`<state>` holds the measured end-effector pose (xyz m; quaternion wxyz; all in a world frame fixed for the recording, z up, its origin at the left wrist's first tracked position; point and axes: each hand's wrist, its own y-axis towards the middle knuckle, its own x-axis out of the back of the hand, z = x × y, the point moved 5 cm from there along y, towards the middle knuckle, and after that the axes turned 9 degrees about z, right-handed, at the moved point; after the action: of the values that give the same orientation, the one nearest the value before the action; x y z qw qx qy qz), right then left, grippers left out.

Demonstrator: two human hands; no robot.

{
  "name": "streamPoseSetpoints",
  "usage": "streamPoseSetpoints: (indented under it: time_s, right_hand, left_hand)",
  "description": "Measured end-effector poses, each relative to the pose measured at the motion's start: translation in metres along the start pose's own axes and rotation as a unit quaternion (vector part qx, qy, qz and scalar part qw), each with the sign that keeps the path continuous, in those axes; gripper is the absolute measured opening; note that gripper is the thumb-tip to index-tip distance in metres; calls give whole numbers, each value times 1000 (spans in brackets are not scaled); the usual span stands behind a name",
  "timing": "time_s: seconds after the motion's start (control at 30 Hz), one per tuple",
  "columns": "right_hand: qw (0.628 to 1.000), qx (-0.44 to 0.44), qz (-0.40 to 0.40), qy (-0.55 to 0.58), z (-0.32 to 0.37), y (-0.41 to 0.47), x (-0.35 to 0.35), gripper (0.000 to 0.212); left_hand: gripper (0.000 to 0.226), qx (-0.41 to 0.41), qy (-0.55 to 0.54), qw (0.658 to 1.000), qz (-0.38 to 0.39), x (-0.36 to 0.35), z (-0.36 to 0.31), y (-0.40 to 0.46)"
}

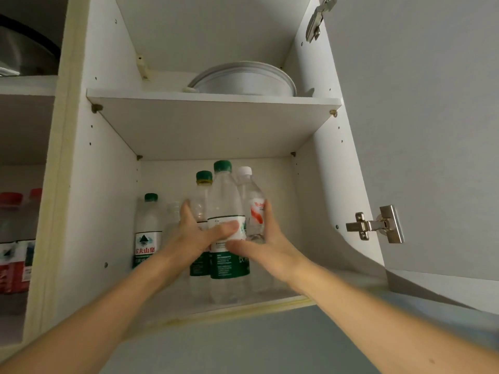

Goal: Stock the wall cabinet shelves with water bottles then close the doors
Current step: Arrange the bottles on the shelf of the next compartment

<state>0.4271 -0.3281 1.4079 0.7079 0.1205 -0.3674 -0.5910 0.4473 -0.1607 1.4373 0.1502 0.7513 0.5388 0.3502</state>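
Three clear water bottles stand bunched together on the lower shelf [280,299] of the open wall cabinet. My left hand [197,233] and my right hand [264,238] clasp the bunch from both sides. The tall green-capped bottle [225,201] is in front, with both thumbs on its label. A shorter green-capped bottle [203,195] is behind it under my left fingers. A white-capped bottle with a red label [252,203] is under my right fingers. Another green-capped bottle [147,230] stands alone at the shelf's left.
The upper shelf [213,99] holds a white round container [243,79]. The cabinet door [421,117] stands open on the right, with a metal hinge [375,225] sticking out. The neighbouring compartment on the left holds red-capped bottles [13,238].
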Motion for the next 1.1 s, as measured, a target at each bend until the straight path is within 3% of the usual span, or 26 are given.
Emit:
streamPoseSetpoints:
  time_s: [0.17,0.3,0.43,0.63,0.73,0.83,0.97,1.1]
  right_hand:
    - [996,11,88,24,9,39,-73,138]
    - [989,24,146,-4,16,56,-104,141]
    - [988,14,152,-11,11,61,-109,151]
    - [980,36,175,82,10,61,-98,114]
    - [979,49,160,120,15,58,-96,94]
    - [981,7,169,95,13,51,-103,108]
    - [980,-54,178,64,7,44,-109,138]
    - [979,-74,167,88,9,41,-105,140]
  left_hand:
    - [119,20,49,994,-94,52,6,-29]
    - [127,41,100,978,-179,82,9,-43]
    - [114,58,162,958,-229,88,12,-47]
    - [110,38,148,968,-200,88,11,-48]
    - [88,24,122,977,-173,91,11,-51]
    - [80,27,114,981,-156,91,12,-53]
    - [95,17,151,977,-153,86,6,-58]
    - [109,-6,243,952,-185,82,-3,-61]
